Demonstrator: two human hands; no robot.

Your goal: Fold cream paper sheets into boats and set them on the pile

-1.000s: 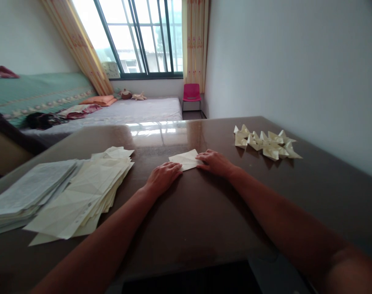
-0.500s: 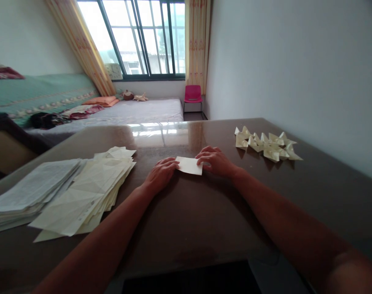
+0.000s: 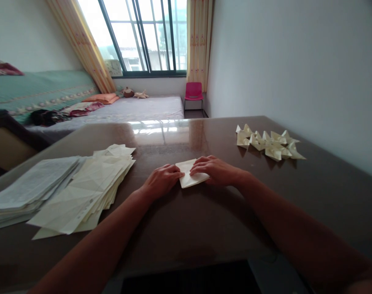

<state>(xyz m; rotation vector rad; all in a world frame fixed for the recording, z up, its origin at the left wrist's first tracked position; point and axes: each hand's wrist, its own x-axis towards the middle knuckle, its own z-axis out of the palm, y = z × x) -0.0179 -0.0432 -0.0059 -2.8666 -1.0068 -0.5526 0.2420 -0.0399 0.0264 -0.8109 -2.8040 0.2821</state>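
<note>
A small folded sheet of cream paper lies on the brown glossy table between my hands. At its left edge, my left hand pinches the paper with thumb and fingers. My right hand rests over its right part, fingers on top and the right edge partly hidden beneath the hand. The paper sits slightly turned, one corner pointing towards me.
To the left lie a stack of creased cream sheets and a pile of printed paper. Several pointed folded paper pieces stand at the back right, near the wall. Behind the table are a bed and a pink chair.
The folded paper has turned and come slightly nearer to me. My right hand has shifted from its right edge to lie over its top. My left hand keeps its hold on the left side.
</note>
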